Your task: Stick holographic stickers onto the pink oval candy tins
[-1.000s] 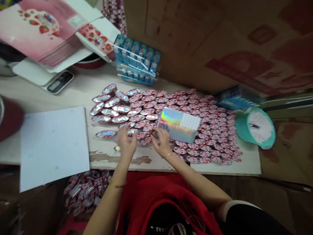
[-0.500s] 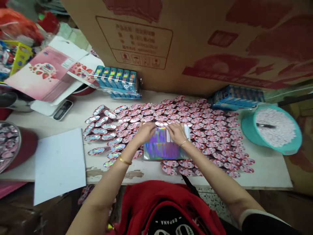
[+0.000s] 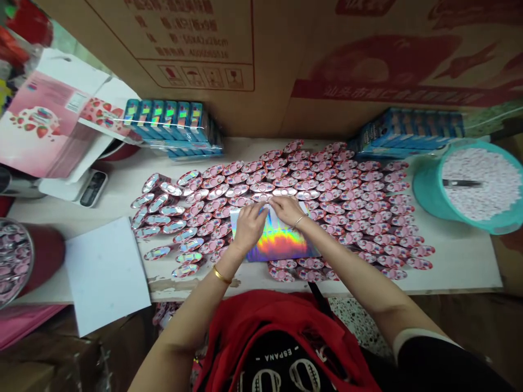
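A shiny holographic foil sheet or pouch (image 3: 281, 246) lies across rows of small upright pink packs with oval tops (image 3: 347, 204). My left hand (image 3: 250, 222) is on its left upper part, fingers bent and closed at the far edge. Beside it my right hand (image 3: 287, 210) pinches at that same edge, its fingertips close to the left ones. What exactly lies between the fingertips is hard to see. Rainbow glare covers the foil's near half, and packs beneath it are hidden.
A teal tub of white pellets with a dark-handled tool (image 3: 482, 185) stands at right. Blue boxed packs (image 3: 171, 125) sit at the back left, more (image 3: 408, 130) at the back right, before a large carton (image 3: 273, 65). Leftward are a scale (image 3: 93, 188), a white board (image 3: 108, 277) and a red bucket (image 3: 49, 256).
The view has shifted closer to the table. My right hand has slid left along the foil's far edge, so the hands are now nearly together. Glare on the foil has turned rainbow-coloured.
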`<act>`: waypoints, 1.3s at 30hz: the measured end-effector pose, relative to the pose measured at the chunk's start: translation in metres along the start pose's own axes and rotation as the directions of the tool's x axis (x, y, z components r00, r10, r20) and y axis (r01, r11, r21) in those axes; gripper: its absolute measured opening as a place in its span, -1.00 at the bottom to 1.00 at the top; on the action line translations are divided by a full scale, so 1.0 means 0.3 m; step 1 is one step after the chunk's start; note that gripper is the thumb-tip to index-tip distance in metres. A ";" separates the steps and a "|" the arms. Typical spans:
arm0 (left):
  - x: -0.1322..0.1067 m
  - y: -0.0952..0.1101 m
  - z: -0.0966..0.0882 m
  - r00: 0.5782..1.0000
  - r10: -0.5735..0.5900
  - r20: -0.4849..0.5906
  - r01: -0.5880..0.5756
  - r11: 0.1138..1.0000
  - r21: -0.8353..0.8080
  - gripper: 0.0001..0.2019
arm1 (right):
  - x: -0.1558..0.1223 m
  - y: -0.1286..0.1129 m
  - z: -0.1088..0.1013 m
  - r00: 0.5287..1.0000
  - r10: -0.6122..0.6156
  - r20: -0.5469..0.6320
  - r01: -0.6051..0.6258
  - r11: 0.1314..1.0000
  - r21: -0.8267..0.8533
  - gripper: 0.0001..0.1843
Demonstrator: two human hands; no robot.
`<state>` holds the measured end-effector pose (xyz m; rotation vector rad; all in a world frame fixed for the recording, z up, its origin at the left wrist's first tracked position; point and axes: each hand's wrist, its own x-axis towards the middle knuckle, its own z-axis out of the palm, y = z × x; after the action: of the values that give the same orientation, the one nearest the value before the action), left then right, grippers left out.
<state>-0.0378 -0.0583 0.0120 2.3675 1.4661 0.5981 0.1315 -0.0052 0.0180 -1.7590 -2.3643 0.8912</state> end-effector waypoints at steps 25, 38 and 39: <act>-0.024 0.112 -0.009 0.994 -0.093 -0.064 0.074 0.965 -0.251 -0.58 | -0.031 0.101 -0.053 0.999 -0.019 -0.032 0.015 0.992 -0.124 -0.65; -0.194 -0.081 -0.278 0.318 -0.924 -0.215 0.270 0.305 -0.913 -0.42 | -0.018 -0.409 0.161 0.997 0.036 -0.068 0.039 0.524 0.851 -0.61; -0.200 -0.109 -0.282 0.301 -0.929 -0.216 0.273 0.301 -0.914 -0.43 | 0.012 -0.446 0.175 0.997 0.041 -0.060 0.032 0.502 0.864 -0.61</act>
<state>-0.1284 -0.0954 0.0594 0.5548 1.8004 1.6340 -0.0045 -0.0476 0.0375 -1.2788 -1.3475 1.5961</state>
